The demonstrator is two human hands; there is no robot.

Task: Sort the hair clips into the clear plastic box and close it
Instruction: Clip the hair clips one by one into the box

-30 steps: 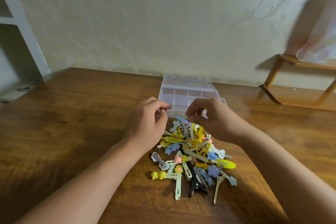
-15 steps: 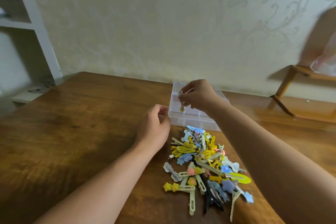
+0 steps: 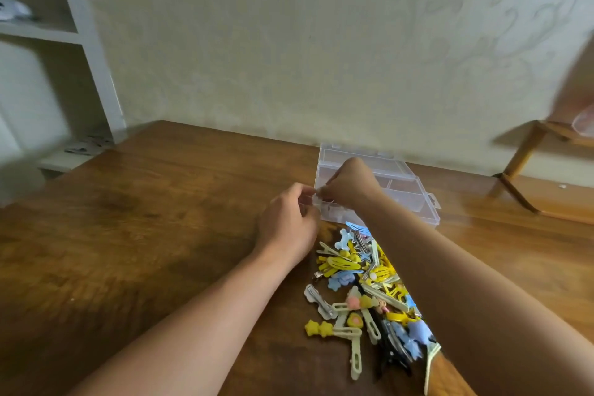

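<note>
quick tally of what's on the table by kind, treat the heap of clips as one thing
clear plastic box: 1
pile of hair clips: 1 (single clips overlap too much to count)
hands over the table: 2, left hand and right hand, both at the box's near left corner
Total: 4

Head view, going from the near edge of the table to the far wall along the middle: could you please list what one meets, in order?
Black clip → yellow star clip → the main pile of hair clips → left hand → right hand → clear plastic box → wall.
</note>
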